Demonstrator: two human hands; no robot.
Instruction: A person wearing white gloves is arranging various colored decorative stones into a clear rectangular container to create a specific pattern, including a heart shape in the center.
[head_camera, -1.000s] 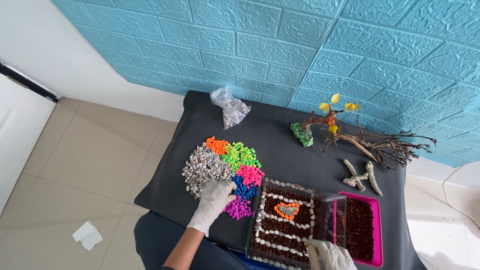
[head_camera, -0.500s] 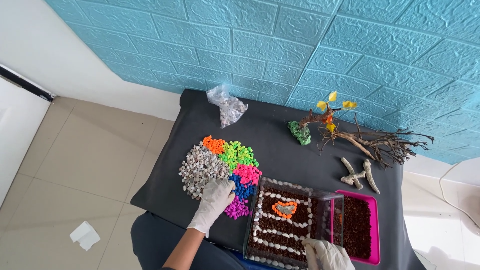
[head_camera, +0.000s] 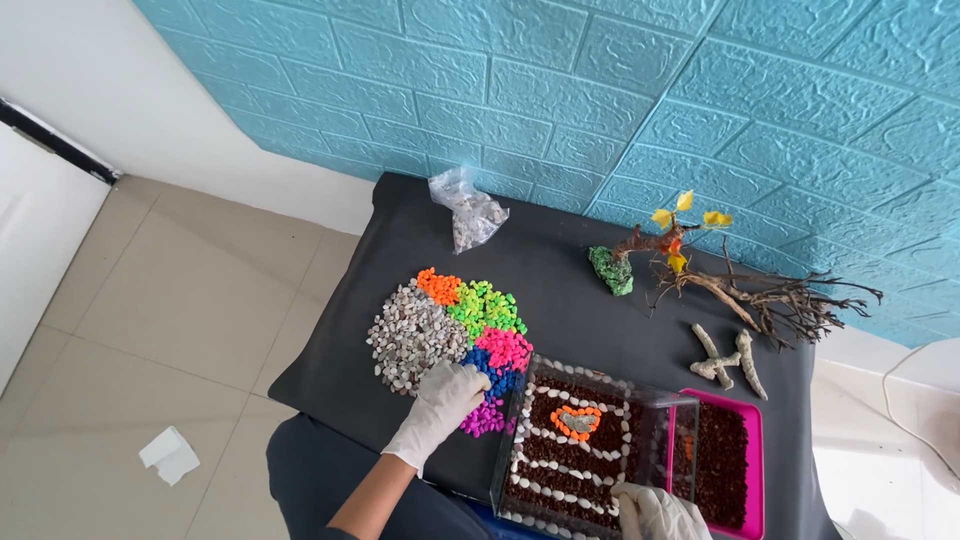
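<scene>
Gloved left hand (head_camera: 442, 398) is curling loosely over the pebble pile (head_camera: 445, 335), grip unclear — right hand (head_camera: 655, 512) is resting open on the glass tank (head_camera: 590, 450), holding nothing.

Clear plastic bag of pebbles (head_camera: 470, 215) at far edge of my table (head_camera: 560, 270). Driftwood branch (head_camera: 770, 300) with yellow leaves far right, green moss clump (head_camera: 611, 270) touching its left end. Two pale twig pieces (head_camera: 728, 360) nearer me. Pink tray of brown soil (head_camera: 722, 470) right. Crumpled white paper (head_camera: 170, 455) on tiled floor (head_camera: 170, 290).
</scene>
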